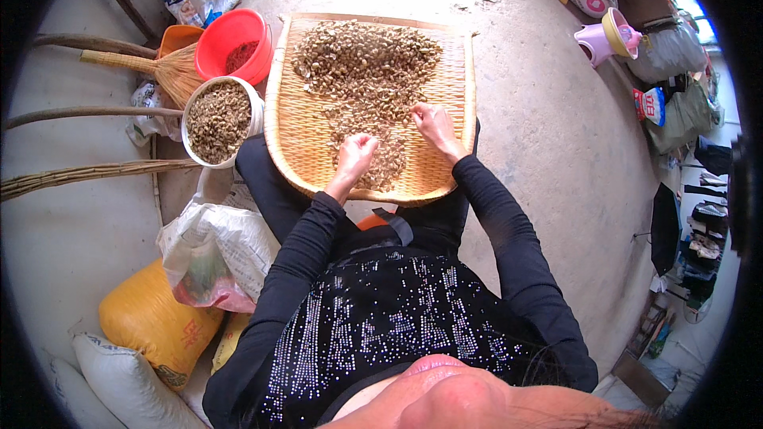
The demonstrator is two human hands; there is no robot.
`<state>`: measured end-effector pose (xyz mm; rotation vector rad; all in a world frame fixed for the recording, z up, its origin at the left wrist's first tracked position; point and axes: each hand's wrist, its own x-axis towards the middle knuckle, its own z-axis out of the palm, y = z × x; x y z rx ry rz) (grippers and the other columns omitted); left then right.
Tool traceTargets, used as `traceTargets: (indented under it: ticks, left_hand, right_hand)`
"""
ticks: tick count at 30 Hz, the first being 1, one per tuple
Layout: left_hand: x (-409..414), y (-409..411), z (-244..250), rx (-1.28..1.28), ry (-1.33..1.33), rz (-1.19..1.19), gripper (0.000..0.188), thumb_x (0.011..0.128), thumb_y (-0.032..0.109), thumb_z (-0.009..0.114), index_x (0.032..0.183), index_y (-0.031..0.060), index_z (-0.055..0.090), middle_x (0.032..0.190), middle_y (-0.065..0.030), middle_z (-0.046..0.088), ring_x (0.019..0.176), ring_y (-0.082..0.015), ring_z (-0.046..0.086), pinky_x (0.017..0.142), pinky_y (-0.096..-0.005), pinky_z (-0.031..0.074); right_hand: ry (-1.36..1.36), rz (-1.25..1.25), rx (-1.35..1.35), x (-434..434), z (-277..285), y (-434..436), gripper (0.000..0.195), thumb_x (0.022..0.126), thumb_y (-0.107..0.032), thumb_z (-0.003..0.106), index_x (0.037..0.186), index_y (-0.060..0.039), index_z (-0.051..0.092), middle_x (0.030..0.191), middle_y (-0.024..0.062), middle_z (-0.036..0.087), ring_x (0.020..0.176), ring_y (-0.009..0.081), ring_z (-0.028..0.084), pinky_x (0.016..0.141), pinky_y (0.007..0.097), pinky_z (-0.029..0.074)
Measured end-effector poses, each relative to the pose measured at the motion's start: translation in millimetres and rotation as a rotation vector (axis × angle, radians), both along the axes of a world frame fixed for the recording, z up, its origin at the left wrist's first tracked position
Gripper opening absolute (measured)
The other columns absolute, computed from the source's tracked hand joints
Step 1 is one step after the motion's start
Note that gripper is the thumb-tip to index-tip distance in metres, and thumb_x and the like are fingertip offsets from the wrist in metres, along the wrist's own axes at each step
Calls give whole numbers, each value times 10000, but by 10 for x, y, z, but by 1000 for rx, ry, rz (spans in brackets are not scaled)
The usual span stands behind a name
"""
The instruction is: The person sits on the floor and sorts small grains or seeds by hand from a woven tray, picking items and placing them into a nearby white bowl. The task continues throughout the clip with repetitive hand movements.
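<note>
A woven winnowing basket [286,131] rests across my lap, its open end away from me. Small dried pieces [369,50], perhaps pods or nuts, form a thick heap at its far end. A thinner trail of them runs towards me, with finer, paler bits [384,161] near the closed end. My left hand [357,155] hovers over the near part of the trail, fingers curled together; what lies inside them is hidden. Farther out, my right hand [435,125] pinches at the trail's right edge, where a small dried piece shows at the fingertips.
Left of the basket stand a white bucket [217,122] full of similar pieces and a red bucket [232,44] with reddish contents. A broom [176,74] leans behind them. Bags and a yellow sack [158,316] lie near my left side. Concrete floor [554,131] extends to the right.
</note>
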<state>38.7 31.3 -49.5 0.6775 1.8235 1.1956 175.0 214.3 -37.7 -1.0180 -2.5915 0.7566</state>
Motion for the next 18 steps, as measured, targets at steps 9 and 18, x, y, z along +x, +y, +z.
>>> traceTargets:
  ticks: [9, 18]
  left_hand:
    - [-68, 89, -323, 14, 179, -57, 311, 957, 223, 432, 1112, 12, 599, 904, -169, 662, 825, -328, 641, 721, -438, 488]
    - [-60, 735, -182, 59, 548, -167, 226, 980, 252, 429, 1010, 68, 556, 776, -225, 645, 737, -412, 627, 640, -494, 478]
  right_hand:
    - [-251, 252, 268, -133, -297, 230, 111, 837, -154, 559, 783, -74, 614, 715, 158, 650, 673, 352, 648, 565, 454, 490]
    - [690, -356, -1652, 78, 92, 329, 163, 886, -251, 554, 799, -114, 546, 654, -28, 477, 529, 81, 391, 464, 226, 323]
